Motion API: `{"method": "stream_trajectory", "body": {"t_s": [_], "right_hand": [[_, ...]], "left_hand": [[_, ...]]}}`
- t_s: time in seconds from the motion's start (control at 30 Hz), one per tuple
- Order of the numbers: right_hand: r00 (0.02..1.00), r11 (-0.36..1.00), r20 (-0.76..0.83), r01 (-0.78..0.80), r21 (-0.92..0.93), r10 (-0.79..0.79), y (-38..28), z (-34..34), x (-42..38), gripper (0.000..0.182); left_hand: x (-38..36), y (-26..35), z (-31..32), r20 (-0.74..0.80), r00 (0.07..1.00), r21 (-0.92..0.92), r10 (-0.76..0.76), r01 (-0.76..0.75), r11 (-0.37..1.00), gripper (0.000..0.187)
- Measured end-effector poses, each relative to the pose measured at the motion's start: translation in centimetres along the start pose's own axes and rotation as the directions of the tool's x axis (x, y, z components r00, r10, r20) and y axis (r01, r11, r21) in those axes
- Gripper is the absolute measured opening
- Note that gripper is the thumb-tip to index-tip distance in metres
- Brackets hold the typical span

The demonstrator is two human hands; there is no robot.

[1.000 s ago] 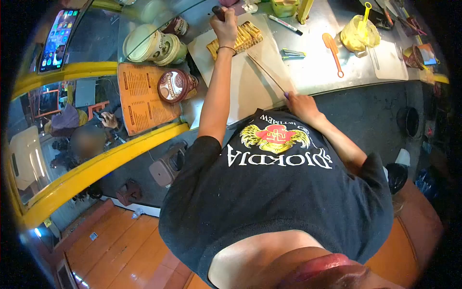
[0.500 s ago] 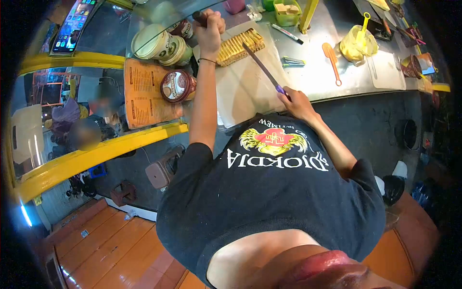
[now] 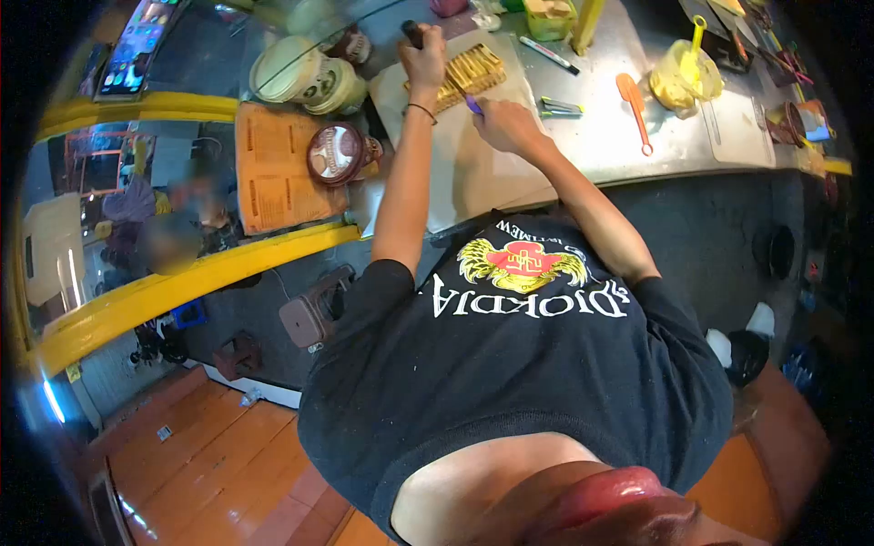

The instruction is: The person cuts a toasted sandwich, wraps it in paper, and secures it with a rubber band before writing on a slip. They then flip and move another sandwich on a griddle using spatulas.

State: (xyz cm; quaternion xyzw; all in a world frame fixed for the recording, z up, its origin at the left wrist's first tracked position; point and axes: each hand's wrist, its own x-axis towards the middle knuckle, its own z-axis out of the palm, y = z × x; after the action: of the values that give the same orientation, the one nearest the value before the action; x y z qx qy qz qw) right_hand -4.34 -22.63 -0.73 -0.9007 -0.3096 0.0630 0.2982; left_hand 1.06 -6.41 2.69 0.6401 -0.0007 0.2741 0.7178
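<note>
Grilled toast (image 3: 480,69), browned and cut across into strips, lies on a sheet of paper (image 3: 496,187) on the metal counter. My left hand (image 3: 424,64) is closed around a black-handled tool (image 3: 412,34) at the toast's left end; the tool's working end is hidden. My right hand (image 3: 510,126) grips a knife (image 3: 473,106) by its purple handle just in front of the toast. Its blade points up and left over the toast, mostly out of sight toward my left hand.
White tubs (image 3: 287,71) and a brown-lidded tub (image 3: 335,155) stand left, beside an orange menu (image 3: 282,168). To the right lie a marker (image 3: 549,55), an orange spatula (image 3: 635,111) and a tub of yellow spread (image 3: 675,86). A yellow post (image 3: 587,25) rises behind.
My right hand has moved up and left, bringing the knife from beside the toast to its left part. My left hand has shifted slightly right with the black handle.
</note>
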Motion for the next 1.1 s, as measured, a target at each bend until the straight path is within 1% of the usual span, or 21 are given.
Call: {"method": "stream_trajectory", "body": {"t_s": [0.03,0.07,0.1,0.13,0.17,0.2,0.27,0.33,0.4,0.47,0.53,0.57,0.6,0.63,0.7,0.73,0.8,0.9,0.93,1.0,1.1], "right_hand": [[0.994,0.999,0.099,-0.046,-0.011,0.047,-0.1,-0.2,-0.8,0.028],[0.978,0.997,0.193,-0.071,-0.03,0.075,-0.1,-0.7,-2.6,0.031],[0.978,0.995,0.183,-0.101,-0.024,0.104,-1.0,-1.9,-4.2,0.03],[0.988,0.996,0.131,-0.088,0.006,0.086,-1.7,-2.8,-5.4,0.028],[0.992,0.997,0.114,-0.054,-0.059,0.06,-1.8,-2.6,-5.3,0.028],[0.994,0.998,0.097,-0.04,-0.058,0.045,-2.2,-2.0,-4.4,0.028],[0.996,0.998,0.078,-0.036,-0.06,0.041,-1.9,-0.2,-1.8,0.027],[1.0,0.994,-0.017,-0.014,-0.105,0.013,-1.4,1.6,0.7,0.027],[1.0,0.996,0.015,-0.026,-0.091,0.027,-1.1,1.2,-0.7,0.026],[0.998,0.997,0.051,-0.024,-0.08,0.028,-1.5,-0.4,-2.9,0.026],[0.984,0.994,0.156,-0.074,-0.087,0.086,-1.7,-2.1,-5.5,0.025],[0.983,0.993,0.16,-0.082,-0.088,0.095,-1.6,-1.6,-5.2,0.025],[0.995,0.996,0.084,-0.04,-0.079,0.047,-1.4,-0.6,-4.0,0.024],[1.0,0.997,0.009,-0.001,-0.078,0.001,-1.0,0.4,-2.7,0.024],[1.0,0.997,0.003,0.024,-0.068,-0.023,0.3,3.5,1.3,0.024],[1.0,0.998,0.013,0.005,-0.068,-0.004,0.3,3.9,1.5,0.024],[1.0,0.994,-0.012,0.01,-0.106,-0.011,0.5,3.8,1.2,0.024],[0.997,0.994,0.078,0.002,-0.107,0.007,0.0,0.5,-5.0,0.024],[0.997,0.993,0.081,0.002,-0.116,0.007,0.1,0.3,-5.4,0.024],[0.998,0.999,0.06,-0.004,-0.045,0.006,-0.2,0.3,-5.6,0.023],[0.998,0.997,0.042,-0.033,-0.066,0.036,0.6,4.2,0.7,0.023]], "left_hand": [[0.2,0.1,0.3,-0.089,0.996,0.071,0.018,-0.011,0.997,0.026],[0.4,-0.9,-0.2,-0.062,0.997,-0.032,-0.04,0.038,0.999,0.024],[1.0,-2.1,-0.7,-0.035,0.996,-0.133,-0.082,0.077,0.988,0.022],[1.3,-2.2,-0.3,-0.08,0.997,-0.045,-0.013,0.009,0.999,0.023],[0.8,-2.2,-0.3,-0.116,0.993,0.042,0.036,-0.031,0.999,0.024],[0.9,-2.4,-0.9,-0.134,0.99,0.06,0.05,-0.042,0.997,0.024],[1.2,-2.9,-1.2,-0.013,0.998,0.078,0.056,-0.055,0.995,0.026],[0.9,-1.8,-1.0,-0.014,1.0,0.052,0.026,-0.025,0.998,0.027],[0.8,-1.2,-0.8,-0.021,1.0,0.027,-0.003,0.004,1.0,0.027],[0.8,-1.5,-1.0,-0.008,0.998,0.111,0.062,-0.061,0.992,0.028],[1.2,-2.7,-1.4,-0.009,0.997,0.127,0.077,-0.075,0.989,0.027],[1.1,-3.4,-1.4,0.009,0.996,0.142,0.089,-0.089,0.986,0.027],[0.8,-2.5,-0.6,-0.076,0.993,0.132,0.092,-0.082,0.988,0.025],[0.8,-2.5,-0.4,-0.068,0.995,0.122,0.078,-0.069,0.99,0.025],[1.1,-2.7,-1.0,-0.056,0.993,0.151,0.101,-0.092,0.984,0.024],[1.0,-3.0,-1.2,-0.052,0.995,0.144,0.081,-0.072,0.987,0.024],[1.1,-2.9,-1.2,-0.055,0.989,0.094,0.138,-0.132,0.987,0.026],[0.6,-1.3,-0.7,-0.021,0.996,0.067,0.089,-0.087,0.994,0.029],[0.5,-0.5,-0.4,-0.018,0.997,0.023,0.077,-0.076,0.997,0.032],[0.6,-0.2,-0.3,-0.035,0.997,0.023,0.076,-0.075,0.997,0.033],[0.9,-1.0,-0.2,-0.03,0.998,-0.008,0.053,-0.053,0.999,0.034]]}}
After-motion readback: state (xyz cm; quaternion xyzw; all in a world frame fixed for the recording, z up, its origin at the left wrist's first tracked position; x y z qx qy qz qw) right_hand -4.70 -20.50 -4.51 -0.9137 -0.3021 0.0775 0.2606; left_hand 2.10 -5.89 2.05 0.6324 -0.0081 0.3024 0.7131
